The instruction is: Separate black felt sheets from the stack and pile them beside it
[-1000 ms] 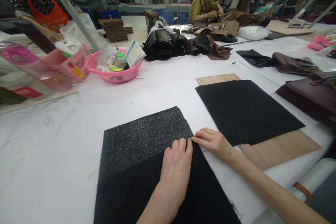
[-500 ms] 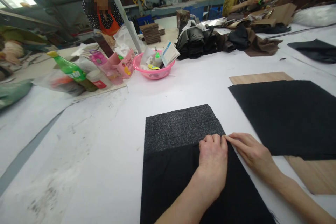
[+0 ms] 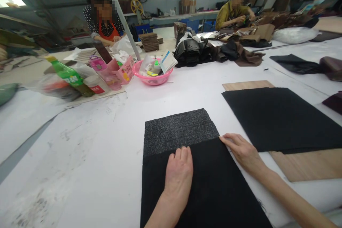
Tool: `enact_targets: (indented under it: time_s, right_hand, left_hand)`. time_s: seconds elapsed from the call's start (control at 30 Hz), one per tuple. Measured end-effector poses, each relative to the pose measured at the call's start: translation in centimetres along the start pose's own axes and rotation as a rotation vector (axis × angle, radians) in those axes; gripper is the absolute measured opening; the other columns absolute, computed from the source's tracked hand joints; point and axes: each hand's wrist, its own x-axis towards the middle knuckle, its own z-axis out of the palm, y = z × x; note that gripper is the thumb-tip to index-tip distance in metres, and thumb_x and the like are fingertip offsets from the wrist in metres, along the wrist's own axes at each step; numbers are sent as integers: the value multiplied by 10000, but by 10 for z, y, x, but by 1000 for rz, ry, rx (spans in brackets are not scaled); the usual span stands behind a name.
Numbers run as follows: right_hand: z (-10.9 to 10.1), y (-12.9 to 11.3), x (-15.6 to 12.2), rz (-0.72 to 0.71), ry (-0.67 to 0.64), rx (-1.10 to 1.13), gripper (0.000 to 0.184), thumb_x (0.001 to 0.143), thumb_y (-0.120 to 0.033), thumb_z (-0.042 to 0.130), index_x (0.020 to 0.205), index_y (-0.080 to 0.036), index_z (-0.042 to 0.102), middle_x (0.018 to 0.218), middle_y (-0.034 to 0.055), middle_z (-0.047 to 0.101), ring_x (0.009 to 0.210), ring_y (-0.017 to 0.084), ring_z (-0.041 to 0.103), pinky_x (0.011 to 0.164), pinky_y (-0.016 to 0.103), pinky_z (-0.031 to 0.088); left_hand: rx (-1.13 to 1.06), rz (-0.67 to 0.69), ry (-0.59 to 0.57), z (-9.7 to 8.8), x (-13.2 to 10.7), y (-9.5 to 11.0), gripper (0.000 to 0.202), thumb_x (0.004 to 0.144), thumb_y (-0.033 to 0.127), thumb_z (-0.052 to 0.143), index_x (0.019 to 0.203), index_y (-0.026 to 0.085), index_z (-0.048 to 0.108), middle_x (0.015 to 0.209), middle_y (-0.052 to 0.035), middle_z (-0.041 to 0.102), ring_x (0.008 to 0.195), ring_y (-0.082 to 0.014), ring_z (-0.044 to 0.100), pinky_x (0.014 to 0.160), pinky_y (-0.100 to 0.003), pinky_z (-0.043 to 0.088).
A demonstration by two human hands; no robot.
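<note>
A black cloth (image 3: 213, 181) lies over a speckled dark grey sheet (image 3: 179, 130), whose far part stays uncovered. My left hand (image 3: 179, 172) rests on the cloth with its fingers curled together at the cloth's far edge; their tips are partly hidden. At the far right corner of the cloth, my right hand (image 3: 242, 151) has thumb and fingers pinched on the edge. The two hands are apart, with a straight stretch of cloth edge between them.
To the right, another black cloth (image 3: 283, 119) lies over a wooden board (image 3: 307, 164). A pink basin (image 3: 153, 78) and a green bottle (image 3: 68, 76) stand farther back on the white table (image 3: 107, 164). Dark material (image 3: 195, 50) is heaped beyond. Two people work behind.
My left hand has moved left along the cloth's far edge, away from my right hand. The right hand keeps its place at the corner. The view has shifted a little to the right.
</note>
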Motion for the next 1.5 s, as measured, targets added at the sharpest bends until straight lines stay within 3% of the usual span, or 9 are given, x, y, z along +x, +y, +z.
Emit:
enact_targets:
  time_s: [0.2, 0.37, 0.5, 0.6, 0.8, 1.0, 1.2, 1.33, 1.5]
  right_hand:
    - [-2, -2, 2, -15, 10, -4, 394, 969, -92, 368, 1290, -195, 570, 1185, 123, 598, 1117, 255, 565, 937, 421, 522]
    - [-3, -2, 3, -2, 31, 19, 384, 966, -108, 377, 1264, -211, 595, 1164, 109, 616, 1090, 245, 587, 909, 403, 535]
    - [-7, -5, 8, 99, 168, 97, 305, 998, -205, 387, 1202, -211, 615, 1101, 91, 634, 1027, 237, 611, 884, 399, 535]
    - [-16, -20, 21, 122, 178, 112, 217, 991, -267, 470, 1133, -210, 624, 1077, 77, 639, 1024, 241, 604, 897, 403, 517]
    - [-24, -66, 58, -16, -94, 123, 56, 941, -231, 592, 947, -202, 640, 977, 46, 636, 919, 210, 583, 810, 351, 506]
    - [-17, -84, 83, -79, -198, 88, 67, 863, -202, 701, 870, -196, 634, 909, 28, 622, 856, 211, 555, 723, 327, 464]
    - [-21, -85, 94, -124, -241, 39, 106, 847, -235, 731, 837, -198, 632, 872, 11, 609, 836, 188, 537, 703, 294, 409]
    - [-23, -87, 94, -211, -240, -27, 80, 904, -210, 656, 836, -190, 621, 876, 21, 603, 825, 196, 511, 705, 319, 356]
    - [-18, -91, 92, -306, -221, -90, 198, 959, -159, 552, 766, -188, 588, 799, 22, 581, 750, 191, 470, 680, 326, 298]
  left_hand:
    - [90, -194, -28, 9, -58, -51, 511, 835, -64, 467, 1286, 145, 588, 1147, -109, 647, 975, -232, 623, 770, -347, 542]
    - [44, -356, -27, 11, -100, -91, 307, 939, 115, 480, 1208, 141, 625, 979, -84, 632, 864, -208, 615, 734, -340, 522]
    - [-34, -343, 84, 21, -119, -108, 252, 976, 203, 434, 1125, 152, 631, 962, -68, 606, 847, -196, 593, 726, -335, 510]
    - [-102, -322, 221, 29, -121, -108, 255, 982, 269, 427, 1106, 155, 617, 956, -67, 586, 823, -201, 582, 717, -355, 509]
    - [-213, -207, 347, 27, -104, -86, 219, 964, 201, 456, 1111, 165, 614, 993, -80, 582, 851, -206, 587, 726, -363, 522]
    - [-259, -97, 359, 31, -96, -68, 210, 925, 118, 500, 1088, 146, 630, 973, -87, 594, 897, -230, 601, 735, -378, 550]
    - [-227, -86, 406, 37, -100, -68, 237, 914, 100, 507, 1117, 140, 624, 1005, -105, 604, 939, -257, 604, 750, -417, 572]
    - [-230, -80, 380, 37, -100, -68, 251, 924, 104, 464, 1120, 143, 617, 1019, -110, 605, 952, -268, 606, 749, -439, 584]
    - [-287, 3, 318, 30, -85, -54, 293, 897, 50, 458, 1128, 133, 618, 1056, -107, 631, 990, -263, 612, 813, -435, 585]
